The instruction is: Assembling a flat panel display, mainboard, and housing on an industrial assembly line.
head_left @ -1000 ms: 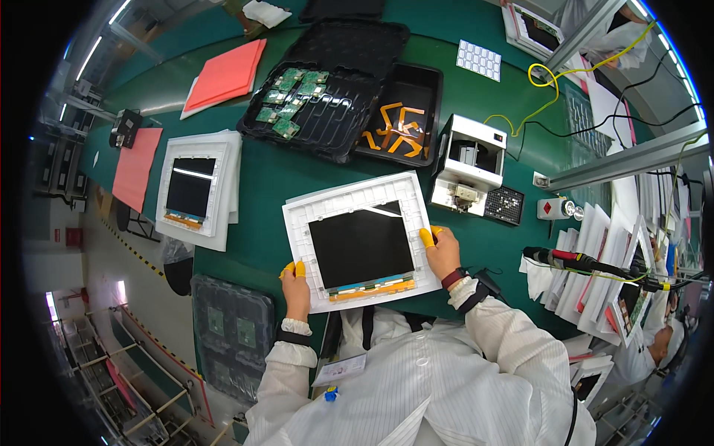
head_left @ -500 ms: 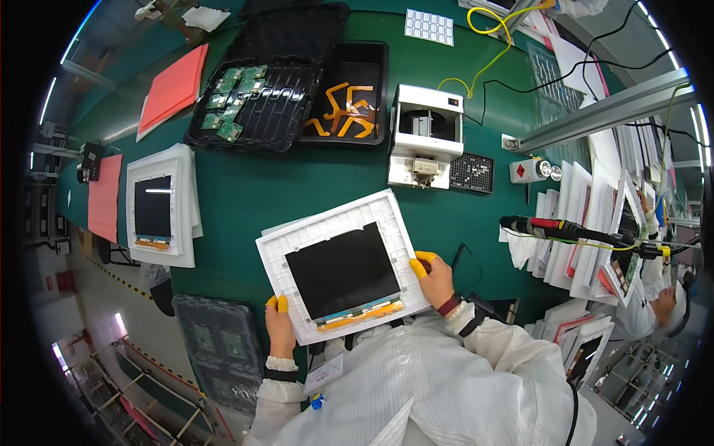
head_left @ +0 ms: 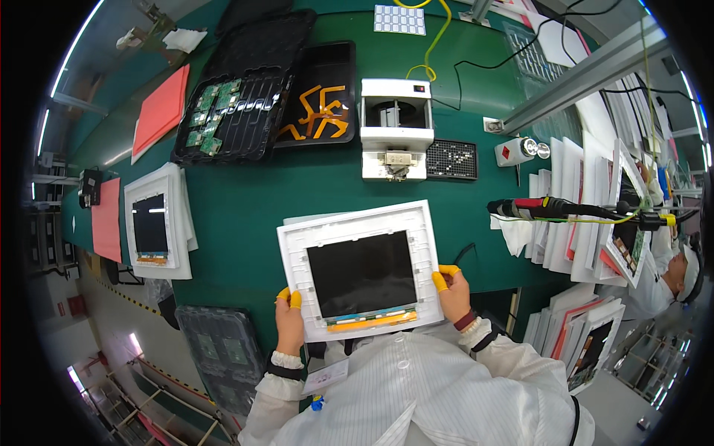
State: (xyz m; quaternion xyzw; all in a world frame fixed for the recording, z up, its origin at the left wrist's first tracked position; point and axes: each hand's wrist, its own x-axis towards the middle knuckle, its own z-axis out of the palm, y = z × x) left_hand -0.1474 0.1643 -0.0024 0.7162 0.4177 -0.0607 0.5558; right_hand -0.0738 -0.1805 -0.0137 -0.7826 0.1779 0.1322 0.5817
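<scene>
Both hands, the left hand (head_left: 289, 321) and the right hand (head_left: 452, 296), grip opposite side edges of one white frame (head_left: 300, 279) around one black display panel (head_left: 361, 275), fingers closed, at the near edge of one green surface (head_left: 245, 193). At right, one red-and-black corded tool (head_left: 535, 207) partly hides upright white panels (head_left: 571, 167) too packed to count. Beyond lie one black tray (head_left: 260, 126) of overlapping green circuit boards (head_left: 212, 146), another black tray (head_left: 335, 63) of tangled orange flex strips (head_left: 332, 89), a second white-framed display (head_left: 151, 223) leftward, one boxy white machine (head_left: 398, 136), one black grid tray (head_left: 454, 159) and one small white bottle (head_left: 513, 152).
</scene>
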